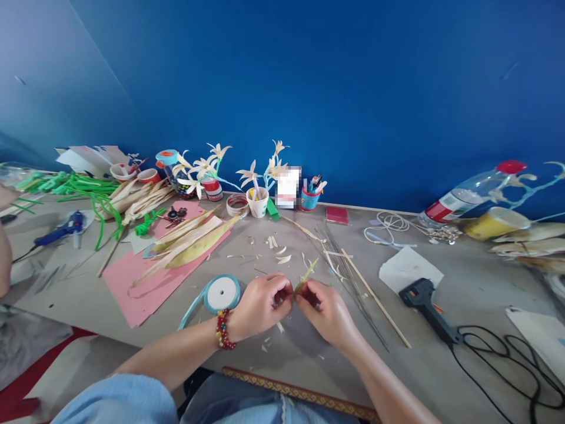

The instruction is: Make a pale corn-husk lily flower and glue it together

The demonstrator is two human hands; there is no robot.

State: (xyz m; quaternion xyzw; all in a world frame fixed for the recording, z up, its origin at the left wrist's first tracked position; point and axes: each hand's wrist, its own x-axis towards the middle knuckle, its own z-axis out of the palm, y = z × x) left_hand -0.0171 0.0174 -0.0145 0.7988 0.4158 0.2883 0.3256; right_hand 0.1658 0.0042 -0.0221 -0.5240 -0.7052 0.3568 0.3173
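Yellow-green, thin husk-like strip (308, 272), pinched btwn L hand (263, 301) & R hand (329, 312) nr grey counter (300, 368) front edge, seems unfinished; cream star-shaped flowers (205, 168), back edge, look done.

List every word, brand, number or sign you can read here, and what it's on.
No text can be read.
Clear bottle: print too small and blurred.
Red and white jar: print too blurred.
White cup: green marks, unclear.
White object at the back: pixelated, unreadable.
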